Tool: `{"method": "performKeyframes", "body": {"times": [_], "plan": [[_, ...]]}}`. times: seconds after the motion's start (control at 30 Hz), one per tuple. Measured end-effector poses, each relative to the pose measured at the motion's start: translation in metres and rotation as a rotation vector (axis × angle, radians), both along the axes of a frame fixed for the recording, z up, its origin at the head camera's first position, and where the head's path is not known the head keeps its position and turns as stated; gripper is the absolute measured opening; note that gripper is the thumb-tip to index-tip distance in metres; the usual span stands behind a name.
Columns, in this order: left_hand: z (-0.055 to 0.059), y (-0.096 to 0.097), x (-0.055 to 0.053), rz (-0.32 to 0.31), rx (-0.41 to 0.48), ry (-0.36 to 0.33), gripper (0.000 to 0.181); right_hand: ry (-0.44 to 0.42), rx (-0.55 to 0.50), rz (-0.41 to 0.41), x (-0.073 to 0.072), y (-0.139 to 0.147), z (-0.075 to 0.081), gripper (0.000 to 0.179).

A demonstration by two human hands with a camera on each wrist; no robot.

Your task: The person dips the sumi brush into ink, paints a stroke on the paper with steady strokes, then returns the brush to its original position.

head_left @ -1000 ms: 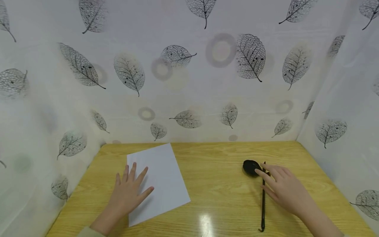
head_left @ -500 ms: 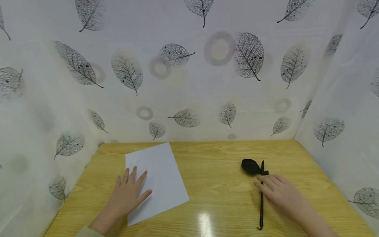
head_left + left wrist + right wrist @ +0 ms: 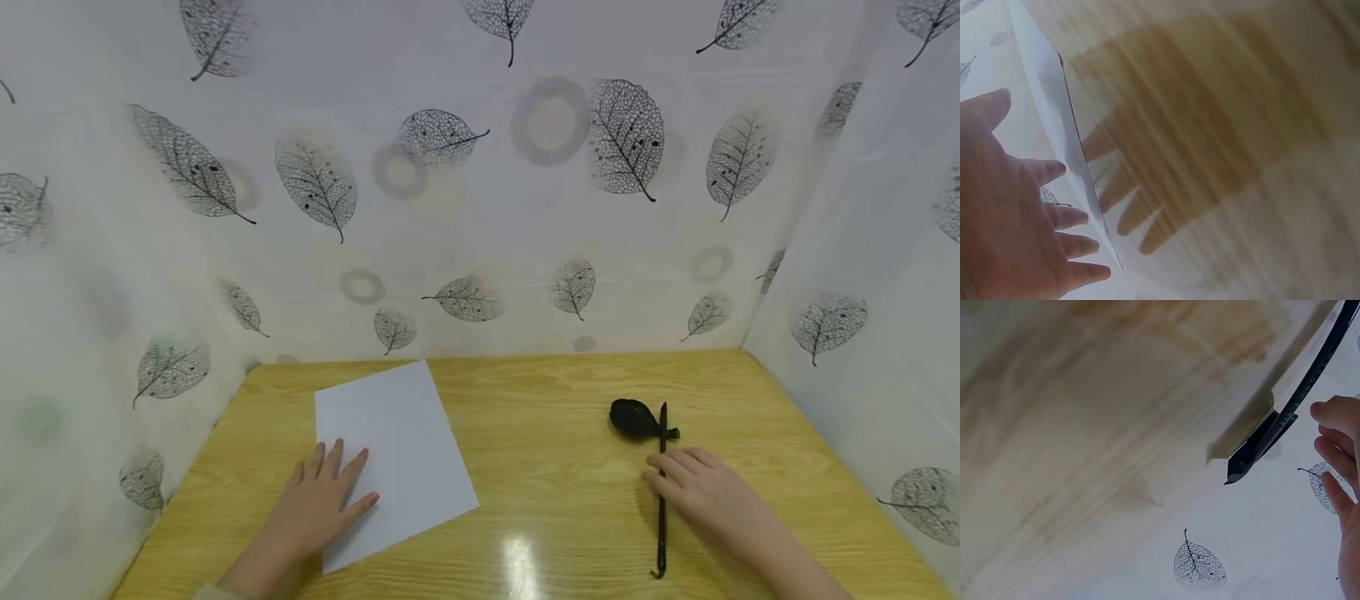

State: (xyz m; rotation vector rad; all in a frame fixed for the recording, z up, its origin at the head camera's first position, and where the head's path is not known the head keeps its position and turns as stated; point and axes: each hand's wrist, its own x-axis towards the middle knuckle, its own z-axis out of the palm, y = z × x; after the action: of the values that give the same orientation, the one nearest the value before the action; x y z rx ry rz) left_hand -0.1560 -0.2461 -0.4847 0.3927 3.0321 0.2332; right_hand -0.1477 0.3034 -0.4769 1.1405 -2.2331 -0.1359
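Observation:
A white sheet of paper (image 3: 408,467) lies at a slant on the left of the table. Over its lower left part my left hand (image 3: 318,504) is spread, fingers apart; the left wrist view shows a gap between palm and paper. On the right, a dark calligraphy brush (image 3: 662,533) with a hanging loop rests its pointed end across the narrow neck of a black gourd-shaped piece (image 3: 632,418). My right hand (image 3: 708,492) is just right of the brush, its loosely bent fingers overlapping the shaft in the head view. In the right wrist view, fingers (image 3: 1336,415) show apart from the brush.
The table (image 3: 540,433) is yellow wood grain with a glossy surface that mirrors the hands. A white cloth (image 3: 465,225) with a leaf print closes off the back and both sides.
My right hand has drawn back from the black piece and come lower along the brush, fingers bending slightly. My left hand has slid a little toward me over the paper.

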Motion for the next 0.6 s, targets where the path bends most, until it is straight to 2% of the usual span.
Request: {"method": "performKeyframes", "body": {"times": [0.07, 0.23, 0.43, 0.6], "plan": [[-0.0016, -0.0001, 0.0002, -0.006, -0.004, -0.013, 0.077, -0.013, 0.000, 0.008, -0.0002, -0.0010, -0.0001, 0.068], [-0.0026, 0.0000, 0.0001, -0.025, -0.001, -0.028, 0.080, -0.017, 0.026, 0.026, -0.0007, -0.0028, -0.0004, 0.042], [-0.0013, 0.0020, -0.0003, -0.033, 0.020, -0.061, 0.088, -0.019, 0.076, 0.042, -0.0001, -0.0040, -0.0001, 0.031], [-0.0033, 0.0030, -0.0005, -0.039, 0.015, -0.052, 0.089, -0.005, 0.086, 0.070, -0.0015, -0.0044, -0.0024, 0.028]]}}
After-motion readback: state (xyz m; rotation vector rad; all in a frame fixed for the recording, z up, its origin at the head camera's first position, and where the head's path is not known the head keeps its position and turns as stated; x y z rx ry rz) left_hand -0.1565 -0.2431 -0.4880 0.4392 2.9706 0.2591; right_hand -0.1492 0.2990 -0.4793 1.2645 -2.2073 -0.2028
